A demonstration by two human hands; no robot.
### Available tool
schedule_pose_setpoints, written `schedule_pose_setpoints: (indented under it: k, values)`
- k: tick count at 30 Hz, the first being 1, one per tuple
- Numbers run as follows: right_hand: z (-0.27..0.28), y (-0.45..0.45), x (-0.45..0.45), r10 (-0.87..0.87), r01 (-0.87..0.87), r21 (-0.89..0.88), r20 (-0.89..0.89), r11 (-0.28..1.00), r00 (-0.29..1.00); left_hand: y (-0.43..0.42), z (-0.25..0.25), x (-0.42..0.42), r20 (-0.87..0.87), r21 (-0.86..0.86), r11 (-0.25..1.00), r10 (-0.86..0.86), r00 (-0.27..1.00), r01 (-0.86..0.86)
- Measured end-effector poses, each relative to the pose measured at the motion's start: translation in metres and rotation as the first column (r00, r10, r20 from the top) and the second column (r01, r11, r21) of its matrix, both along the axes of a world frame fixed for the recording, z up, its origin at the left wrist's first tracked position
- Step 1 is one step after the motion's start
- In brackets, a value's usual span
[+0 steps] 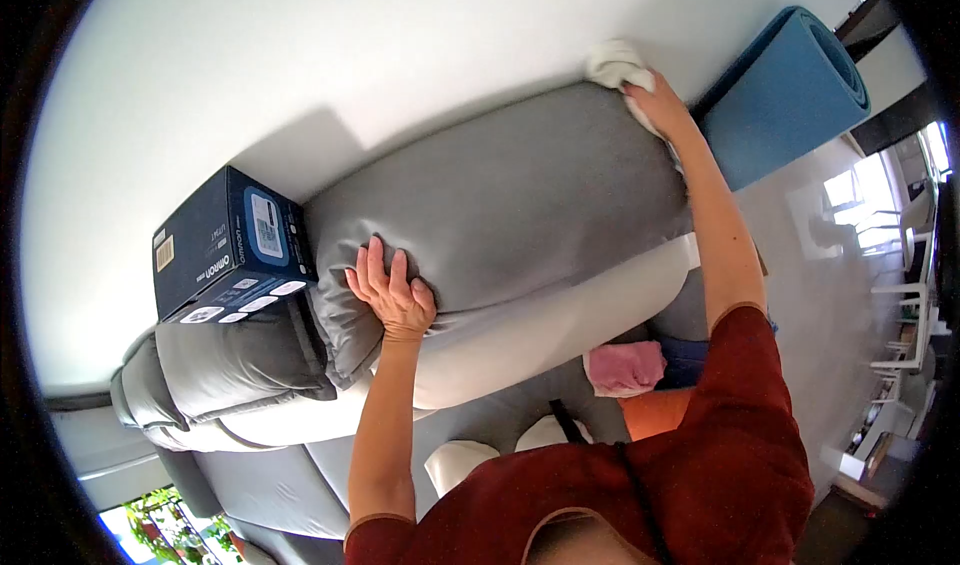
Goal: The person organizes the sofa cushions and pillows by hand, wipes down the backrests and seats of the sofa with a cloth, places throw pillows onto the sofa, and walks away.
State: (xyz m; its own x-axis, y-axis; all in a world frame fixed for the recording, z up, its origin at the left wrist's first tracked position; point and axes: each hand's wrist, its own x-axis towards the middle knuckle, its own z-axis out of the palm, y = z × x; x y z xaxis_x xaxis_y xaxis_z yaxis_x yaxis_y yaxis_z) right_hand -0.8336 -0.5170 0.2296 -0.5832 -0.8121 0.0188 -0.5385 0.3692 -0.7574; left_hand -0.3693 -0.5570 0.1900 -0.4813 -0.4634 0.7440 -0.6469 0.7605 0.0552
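Observation:
My left hand (pixel 393 293) presses on the near left part of a large grey sofa cushion (pixel 510 200), fingers spread and bent a little, with nothing in them. The fabric creases around it. At the cushion's far right corner, my right hand (pixel 660 105) grips a white cloth (pixel 616 65). Part of the cloth is bunched against the wall and part hangs down along the cushion's edge. A dark blue Omron box (pixel 195 255) stands just left of the cushion, close to my left hand.
A rolled blue mat (pixel 785 100) stands right of my right hand, near the white wall (pixel 420 45). More grey cushions (pixel 240 355) lie left along the sofa. A pink cloth (pixel 625 368) and an orange item (pixel 655 413) lie near my body. White chairs (pixel 905 325) stand far right.

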Motion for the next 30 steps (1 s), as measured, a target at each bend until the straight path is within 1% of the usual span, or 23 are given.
schedule_pose_setpoints:
  k: [1, 2, 3, 4, 7, 8, 9, 11, 12, 14, 15, 17, 18, 19, 21, 22, 23, 24, 25, 26, 27, 29, 30]
  values:
    - [-0.018, -0.004, -0.003, 0.007, -0.007, 0.000, -0.009, 1.000, 1.000, -0.002, 0.000, -0.001, -0.009, 0.000, 1.000, 0.007, 1.000, -0.007]
    - [-0.032, -0.002, -0.007, -0.043, 0.057, -0.133, 0.108, 0.989, 0.993, -0.004, 0.000, -0.004, -0.038, -0.016, 1.000, -0.006, 0.999, 0.006]
    - [-0.036, 0.003, -0.008, -0.076, 0.134, -0.251, 0.229, 0.959, 0.970, -0.003, -0.002, -0.006, -0.066, -0.028, 0.999, -0.020, 0.998, 0.018]
    - [-0.035, 0.000, -0.013, -0.131, 0.169, -0.109, 0.293, 0.980, 0.947, -0.003, -0.003, -0.006, -0.052, -0.036, 0.999, -0.013, 0.999, 0.011]
    - [-0.027, -0.001, -0.018, -0.139, 0.164, -0.048, 0.335, 0.985, 0.932, -0.001, -0.001, -0.006, -0.046, -0.020, 1.000, -0.003, 0.999, 0.002]
    - [-0.025, 0.001, -0.015, 0.007, 0.055, -0.148, 0.388, 0.988, 0.921, 0.000, 0.001, -0.007, -0.052, -0.017, 1.000, -0.004, 0.999, 0.003]
    - [-0.026, 0.007, -0.012, 0.009, 0.049, -0.141, 0.389, 0.989, 0.921, 0.001, 0.001, -0.006, -0.052, -0.010, 1.000, 0.002, 0.999, -0.003]
    - [-0.029, 0.024, -0.007, -0.004, 0.019, -0.032, 0.424, 0.999, 0.906, -0.001, 0.000, -0.006, -0.035, -0.018, 1.000, 0.004, 0.999, -0.005]
    - [-0.021, 0.036, 0.003, -0.011, 0.024, -0.024, 0.422, 0.999, 0.906, -0.001, -0.002, -0.005, -0.042, -0.012, 1.000, -0.002, 0.999, 0.002]
    - [0.002, 0.069, 0.033, -0.047, 0.035, 0.045, 0.302, 0.998, 0.952, -0.003, -0.002, -0.006, -0.063, -0.012, 1.000, -0.016, 0.998, 0.015]
    - [0.000, 0.086, 0.038, -0.059, 0.046, 0.051, 0.301, 0.998, 0.952, -0.003, -0.002, -0.006, -0.080, -0.017, 1.000, -0.024, 0.997, 0.023]
    - [-0.007, 0.122, 0.042, -0.090, 0.083, 0.057, 0.151, 0.995, 0.984, -0.002, -0.001, -0.007, -0.086, -0.022, 0.999, -0.040, 0.996, 0.038]
    - [-0.014, 0.136, 0.046, -0.066, 0.068, -0.038, 0.054, 0.997, 0.996, -0.002, 0.001, -0.008, -0.073, -0.021, 0.999, -0.031, 0.997, 0.030]
    - [-0.010, 0.148, 0.060, -0.069, 0.070, -0.032, 0.049, 0.997, 0.996, 0.000, 0.003, -0.007, -0.062, -0.018, 1.000, -0.018, 0.998, 0.017]
    - [-0.003, 0.166, 0.092, -0.209, 0.248, -0.105, 0.292, 0.963, 0.933, 0.004, 0.007, -0.005, -0.088, 0.002, 0.999, -0.031, 0.996, 0.032]
    - [-0.026, 0.169, 0.091, -0.245, 0.273, -0.184, 0.157, 0.944, 0.957, 0.005, 0.009, -0.005, -0.097, 0.001, 0.999, -0.049, 0.994, 0.049]
    - [-0.047, 0.172, 0.092, -0.300, 0.294, -0.258, 0.016, 0.920, 0.954, 0.005, 0.013, -0.005, -0.106, -0.007, 0.998, -0.064, 0.992, 0.063]
    - [-0.033, 0.171, 0.126, -0.364, 0.343, -0.261, -0.035, 0.902, 0.931, 0.011, 0.019, -0.003, -0.107, 0.035, 0.998, -0.053, 0.993, 0.057]
    - [-0.028, 0.171, 0.156, -0.424, 0.393, -0.258, -0.078, 0.883, 0.902, 0.020, 0.028, 0.002, -0.093, 0.035, 0.998, -0.041, 0.995, 0.044]
    - [-0.045, 0.163, 0.158, -0.418, 0.396, -0.332, 0.006, 0.856, 0.909, 0.028, 0.039, 0.008, -0.084, 0.069, 0.992, -0.095, 0.992, 0.101]
    - [-0.050, 0.152, 0.172, -0.395, 0.375, -0.342, 0.011, 0.862, 0.919, 0.034, 0.049, 0.013, -0.085, 0.097, 0.984, -0.142, 0.986, 0.150]
    - [-0.052, 0.124, 0.208, -0.376, 0.219, -0.550, -0.191, 0.806, 0.907, 0.071, 0.060, 0.044, -0.108, 0.225, 0.944, -0.221, 0.969, 0.240]
    - [-0.043, 0.106, 0.250, -0.322, 0.169, -0.643, -0.128, 0.747, 0.938, 0.089, 0.057, 0.069, -0.117, 0.286, 0.905, -0.292, 0.949, 0.314]
